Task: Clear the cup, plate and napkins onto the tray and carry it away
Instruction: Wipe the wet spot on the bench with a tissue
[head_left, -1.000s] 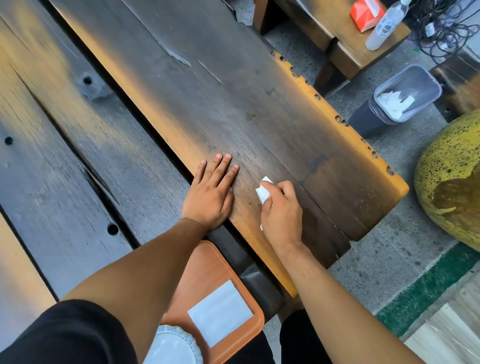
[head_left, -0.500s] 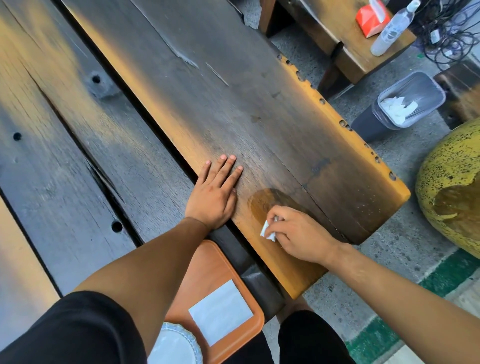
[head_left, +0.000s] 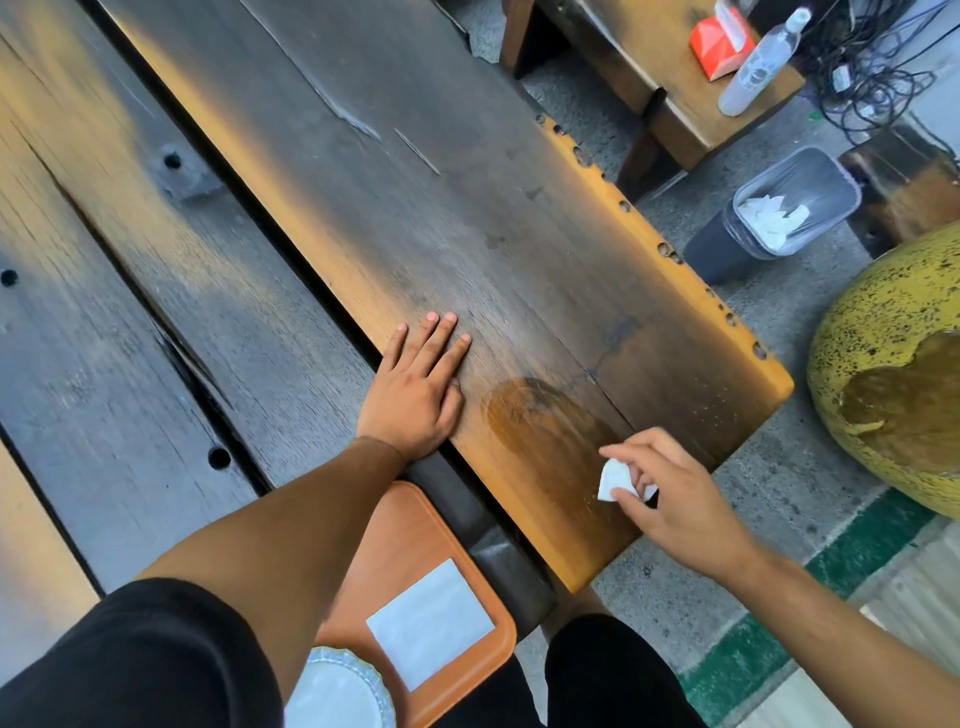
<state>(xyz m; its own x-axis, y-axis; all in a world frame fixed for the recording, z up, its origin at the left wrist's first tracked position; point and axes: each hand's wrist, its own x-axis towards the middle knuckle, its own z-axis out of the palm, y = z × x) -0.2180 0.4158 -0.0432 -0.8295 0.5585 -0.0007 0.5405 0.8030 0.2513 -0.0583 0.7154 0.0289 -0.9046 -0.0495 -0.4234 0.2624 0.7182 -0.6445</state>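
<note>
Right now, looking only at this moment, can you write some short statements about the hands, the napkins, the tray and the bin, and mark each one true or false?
1. The left hand lies flat, palm down, on the wooden table. True.
2. The right hand is empty. False: it pinches a crumpled white napkin in its fingers.
3. A flat white napkin lies on the orange tray. True.
4. The tray rests on top of the table. False: it sits below the table's near edge, close to the person's lap.
5. The bin on the floor is empty. False: white crumpled paper lies inside.
6. A wet smear shows on the table between the hands. True.
</note>
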